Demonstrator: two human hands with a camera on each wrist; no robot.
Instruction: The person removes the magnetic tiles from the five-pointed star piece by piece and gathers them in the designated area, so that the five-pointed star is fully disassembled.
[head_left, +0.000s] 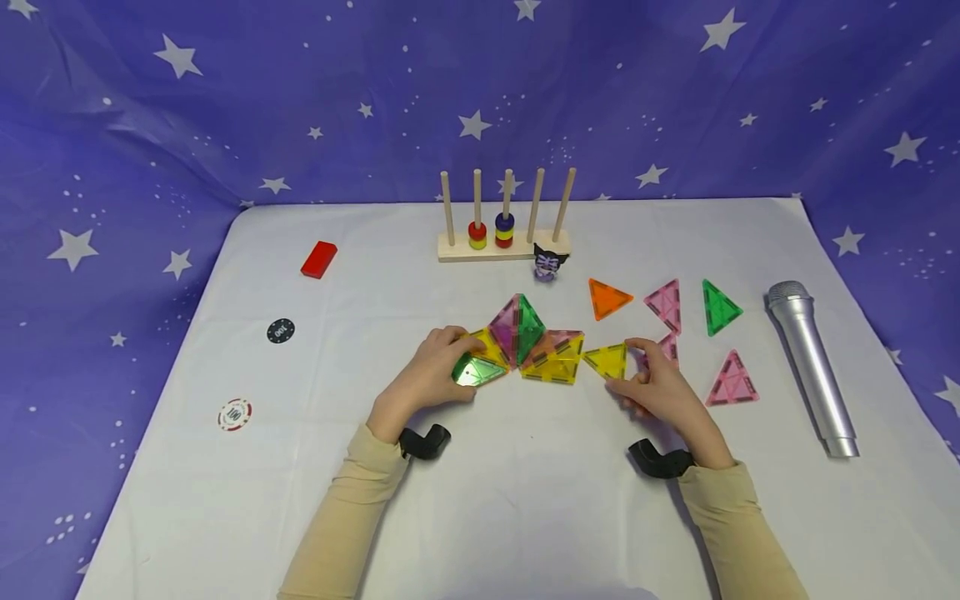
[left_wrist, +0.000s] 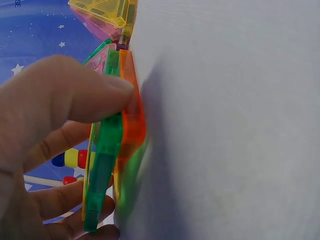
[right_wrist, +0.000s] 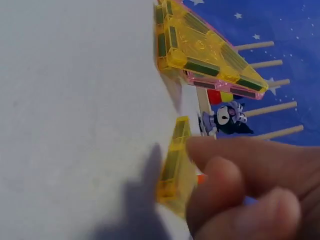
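A cluster of joined translucent magnetic tiles (head_left: 555, 367) stands mid-table, with yellow, green, pink and orange pieces. My left hand (head_left: 435, 371) grips its left end. In the left wrist view the thumb presses the edges of a green tile (left_wrist: 106, 150) and an orange tile (left_wrist: 131, 105), with the other fingers behind. Just right of the cluster, my right hand (head_left: 660, 387) pinches a loose yellow triangular tile (head_left: 606, 360) by its right side. In the right wrist view this yellow tile (right_wrist: 175, 165) is apart from the cluster, and the fingers partly cover it.
Loose triangular tiles lie to the right: orange (head_left: 607, 298), green (head_left: 720, 308) and several pink (head_left: 733, 382). Beyond them is a silver microphone (head_left: 813, 367). A wooden peg stand (head_left: 480, 248) and a small figurine (head_left: 547, 263) stand behind. A red block (head_left: 318, 260) and poker chips (head_left: 281, 331) lie left.
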